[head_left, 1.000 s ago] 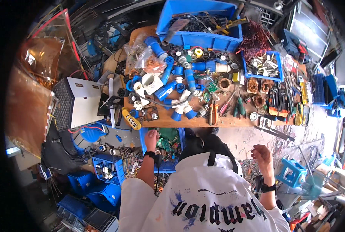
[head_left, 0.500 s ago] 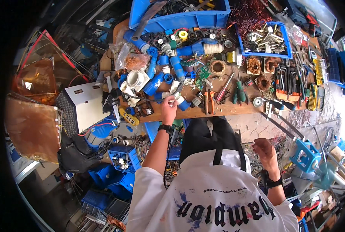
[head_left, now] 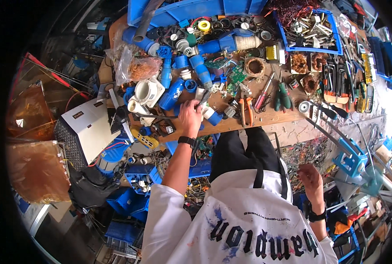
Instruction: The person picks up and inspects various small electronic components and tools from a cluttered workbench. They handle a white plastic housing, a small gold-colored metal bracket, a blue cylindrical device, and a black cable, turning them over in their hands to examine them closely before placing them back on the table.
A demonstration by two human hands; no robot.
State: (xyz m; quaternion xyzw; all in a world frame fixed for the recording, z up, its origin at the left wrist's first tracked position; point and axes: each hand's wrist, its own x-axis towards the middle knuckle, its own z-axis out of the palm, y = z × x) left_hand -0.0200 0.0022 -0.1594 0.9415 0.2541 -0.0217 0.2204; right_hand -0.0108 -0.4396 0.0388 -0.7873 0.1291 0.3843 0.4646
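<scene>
At the near edge of the workbench, my left hand (head_left: 190,118) has its fingers closed round a dark cable (head_left: 158,117). The cable runs out leftward past the hand, and a dark end shows beyond the fingertips. Blue plug housings (head_left: 172,94) lie just past this hand, and a blue-and-white connector (head_left: 212,116) is close to its right side. A white round socket (head_left: 146,90) stands to the far left of it. My right hand (head_left: 311,179) hangs beside my body, away from the bench, fingers loosely bent with nothing seen in them.
Orange-handled pliers (head_left: 246,111), a red screwdriver (head_left: 264,93) and green-handled tools (head_left: 283,97) lie right of my left hand. A blue bin of metal parts (head_left: 339,44) stands at the back right. A light-blue frame tool (head_left: 351,158) juts out at right.
The view has shifted, and the bench appears slightly higher. My left hand stays at the cable, its back turned up more. My right hand still hangs at my side.
</scene>
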